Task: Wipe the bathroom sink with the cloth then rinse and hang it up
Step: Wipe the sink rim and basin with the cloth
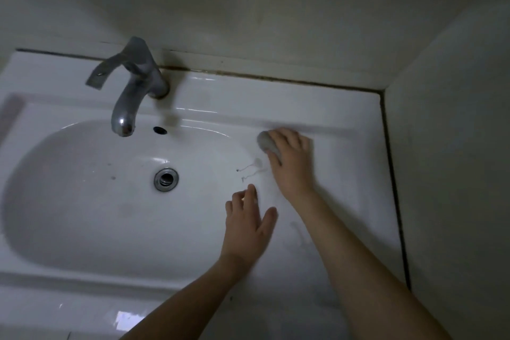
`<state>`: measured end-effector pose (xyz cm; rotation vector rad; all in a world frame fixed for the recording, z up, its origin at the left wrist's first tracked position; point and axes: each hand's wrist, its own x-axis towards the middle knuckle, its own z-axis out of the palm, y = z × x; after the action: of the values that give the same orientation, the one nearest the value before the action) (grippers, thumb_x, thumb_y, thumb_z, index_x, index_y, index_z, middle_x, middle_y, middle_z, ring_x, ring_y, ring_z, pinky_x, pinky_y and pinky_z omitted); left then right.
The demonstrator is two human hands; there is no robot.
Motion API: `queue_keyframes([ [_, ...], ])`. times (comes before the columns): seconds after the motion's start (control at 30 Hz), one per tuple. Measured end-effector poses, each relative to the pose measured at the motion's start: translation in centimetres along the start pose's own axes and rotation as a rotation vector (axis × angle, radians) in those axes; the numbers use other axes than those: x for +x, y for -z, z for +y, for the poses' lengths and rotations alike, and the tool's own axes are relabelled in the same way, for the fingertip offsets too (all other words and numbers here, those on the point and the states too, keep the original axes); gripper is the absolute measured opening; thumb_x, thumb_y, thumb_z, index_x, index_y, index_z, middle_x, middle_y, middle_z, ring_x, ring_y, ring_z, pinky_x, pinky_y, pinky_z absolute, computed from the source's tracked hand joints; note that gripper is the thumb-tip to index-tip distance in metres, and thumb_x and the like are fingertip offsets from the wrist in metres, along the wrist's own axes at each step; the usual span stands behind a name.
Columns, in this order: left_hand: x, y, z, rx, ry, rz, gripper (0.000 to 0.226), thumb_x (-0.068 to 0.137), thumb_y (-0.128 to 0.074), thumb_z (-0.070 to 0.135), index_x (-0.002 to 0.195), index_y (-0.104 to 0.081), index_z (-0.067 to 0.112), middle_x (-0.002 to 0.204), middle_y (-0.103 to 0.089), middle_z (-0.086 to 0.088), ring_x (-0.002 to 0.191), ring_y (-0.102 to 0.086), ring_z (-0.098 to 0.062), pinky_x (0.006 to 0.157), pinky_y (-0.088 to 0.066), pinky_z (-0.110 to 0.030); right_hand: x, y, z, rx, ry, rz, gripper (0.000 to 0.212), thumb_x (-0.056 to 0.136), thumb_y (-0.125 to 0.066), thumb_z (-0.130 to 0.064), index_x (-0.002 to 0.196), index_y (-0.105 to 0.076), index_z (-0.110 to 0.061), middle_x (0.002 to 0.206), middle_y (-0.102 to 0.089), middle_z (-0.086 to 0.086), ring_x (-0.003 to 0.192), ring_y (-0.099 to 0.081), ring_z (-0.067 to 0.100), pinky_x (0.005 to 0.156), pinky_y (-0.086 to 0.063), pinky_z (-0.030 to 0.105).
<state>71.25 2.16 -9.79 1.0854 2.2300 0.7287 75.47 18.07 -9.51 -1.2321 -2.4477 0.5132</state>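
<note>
While your right hand point(289, 157) is pressing down on the sink's point(345, 163) flat right ledge, it is covering most of the cloth point(266, 142), a small grey wad that is peeking out from under the fingers on the side toward the basin. Your fingers are curling over the cloth and gripping it against the white surface, just at the upper right rim of the bowl. You are holding your left hand point(248, 223) open, fingers loosely spread and thumb out, with nothing in it; it is hovering or resting over the bowl's right slope, near the right forearm, and whether it is touching the porcelain cannot be told. Thin grey smears point(252, 167) are lying on the slope between your two hands, just below the cloth. A fainter streak point(299, 234) is showing on the ledge beside your right forearm. The drain point(166, 179) is sitting at the bowl's middle, well apart from both hands, with the overflow hole point(160, 130) above it. The tap point(132, 91) is standing at the back ledge with its spout pointing over the bowl and its lever tilting to the left; no water is showing at the spout. Dark grime is lining the joint point(276, 78) where the sink is meeting the wall point(276, 8).
</note>
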Motion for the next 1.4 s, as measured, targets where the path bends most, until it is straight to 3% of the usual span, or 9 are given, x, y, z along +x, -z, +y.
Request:
queue_keyframes([
  [0.2, -0.1, 0.1, -0.1, 0.003, -0.008, -0.009, 0.069, 0.093, -0.042, 0.053, 0.148, -0.025, 0.015, 0.136, -0.039, -0.005, 0.119, -0.035, -0.020, 0.104, -0.038, -0.039, -0.9, 2.7, 0.0, 0.130, 0.248, -0.286, 0.039, 0.089, -0.062, -0.017, 0.128, -0.060, -0.022, 0.129, -0.058, -0.007, 0.113, -0.044, 0.015, 0.101, -0.015, 0.005],
  [0.37, -0.1, 0.4, 0.2, -0.033, 0.032, -0.046, 0.069, 0.092, -0.046, 0.048, 0.148, -0.025, 0.014, 0.135, -0.038, -0.008, 0.119, -0.034, -0.024, 0.104, -0.037, -0.042, -11.2, 6.1, 2.6, 0.100, 0.000, -0.189, 0.044, 0.087, -0.063, -0.014, 0.129, -0.059, -0.024, 0.132, -0.056, -0.006, 0.119, -0.045, 0.022, 0.105, -0.033, 0.032],
  [0.5, 0.0, 0.4, 0.1, -0.040, 0.041, -0.069, 0.066, 0.092, -0.045, 0.045, 0.146, -0.027, 0.013, 0.132, -0.039, -0.011, 0.116, -0.034, -0.027, 0.102, -0.036, -0.045, -20.1, 7.7, 0.2, 0.184, -0.075, -0.258, 0.043, 0.090, -0.059, -0.019, 0.131, -0.056, -0.031, 0.136, -0.049, -0.016, 0.125, -0.036, 0.008, 0.109, -0.028, 0.024],
  [0.57, 0.0, 0.4, 0.1, -0.033, 0.032, -0.070, 0.065, 0.090, -0.042, 0.044, 0.144, -0.028, 0.013, 0.129, -0.040, -0.011, 0.114, -0.035, -0.029, 0.100, -0.038, -0.046, -19.0, 7.7, 0.7, 0.191, -0.074, -0.266, 0.040, 0.090, -0.055, -0.023, 0.129, -0.058, -0.031, 0.133, -0.051, -0.015, 0.124, -0.038, 0.008, 0.108, -0.029, 0.024],
  [0.67, 0.1, 0.4, -0.1, -0.029, 0.016, -0.067, 0.065, 0.086, -0.040, 0.044, 0.142, -0.029, 0.013, 0.124, -0.040, -0.010, 0.110, -0.035, -0.028, 0.095, -0.038, -0.045, -10.9, 5.6, 2.8, 0.094, -0.024, -0.179, 0.041, 0.084, -0.056, -0.017, 0.124, -0.062, -0.024, 0.126, -0.061, -0.002, 0.115, -0.053, 0.025, 0.101, -0.032, 0.031],
  [0.83, 0.0, 0.4, 0.0, -0.009, -0.006, -0.065, 0.062, 0.089, -0.041, 0.042, 0.143, -0.026, 0.015, 0.125, -0.039, -0.007, 0.110, -0.035, -0.024, 0.094, -0.040, -0.043, 0.6, 1.4, 0.6, 0.040, 0.074, -0.185, 0.039, 0.082, -0.059, -0.013, 0.120, -0.065, -0.018, 0.120, -0.063, 0.000, 0.110, -0.054, 0.030, 0.092, -0.022, 0.015],
  [1.0, 0.1, 0.6, 0.0, -0.058, 0.004, -0.076, 0.058, 0.088, -0.044, 0.039, 0.139, -0.032, 0.016, 0.119, -0.041, -0.007, 0.106, -0.035, -0.024, 0.096, -0.039, -0.046, -5.3, 4.3, 1.2, 0.070, 0.208, -0.329, 0.039, 0.090, -0.057, -0.020, 0.129, -0.059, -0.026, 0.131, -0.057, -0.007, 0.113, -0.047, 0.019, 0.099, -0.021, 0.014],
  [1.2, 0.0, 0.9, -0.1, -0.072, -0.008, -0.085, 0.078, 0.079, -0.025, 0.050, 0.146, -0.028, 0.009, 0.129, -0.039, -0.013, 0.111, -0.035, -0.029, 0.097, -0.036, -0.042, -17.0, 7.5, 1.3, 0.149, -0.016, -0.296, 0.040, 0.092, -0.061, -0.010, 0.129, -0.059, -0.026, 0.132, -0.054, -0.010, 0.120, -0.040, 0.014, 0.110, -0.028, 0.025],
  [1.4, 0.2, 0.4, -0.5, -0.046, -0.028, -0.063, 0.072, 0.084, -0.032, 0.047, 0.145, -0.028, 0.009, 0.128, -0.039, -0.012, 0.109, -0.035, -0.027, 0.095, -0.036, -0.040, -11.7, 5.6, 1.7, 0.086, -0.020, -0.208, 0.041, 0.086, -0.062, -0.010, 0.124, -0.062, -0.025, 0.126, -0.059, -0.006, 0.114, -0.048, 0.023, 0.104, -0.027, 0.020],
])
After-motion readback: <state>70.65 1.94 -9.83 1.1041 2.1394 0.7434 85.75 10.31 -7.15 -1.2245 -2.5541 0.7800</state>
